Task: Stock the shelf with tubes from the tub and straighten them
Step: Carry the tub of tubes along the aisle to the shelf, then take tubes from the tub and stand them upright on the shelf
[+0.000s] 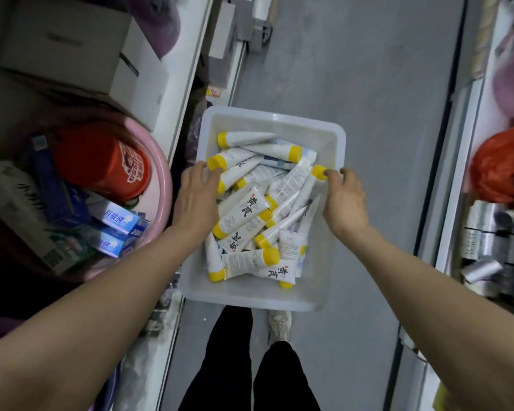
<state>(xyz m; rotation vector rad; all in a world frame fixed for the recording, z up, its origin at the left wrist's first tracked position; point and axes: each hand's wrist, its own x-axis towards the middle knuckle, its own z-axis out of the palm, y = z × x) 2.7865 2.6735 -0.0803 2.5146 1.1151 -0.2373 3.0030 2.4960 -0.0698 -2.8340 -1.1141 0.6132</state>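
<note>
A translucent white tub stands on the grey aisle floor, holding a loose heap of several white tubes with yellow caps. My left hand reaches in at the tub's left side, its fingers curled round a tube just below its yellow cap. My right hand is at the tub's right side, its fingertips pinching the yellow cap of another tube. Both tubes still lie against the pile.
A shelf runs along the left with a pink basin holding a red can and blue boxes, and cardboard boxes behind. Another shelf at the right carries silver packs and a red bag. My legs stand below the tub.
</note>
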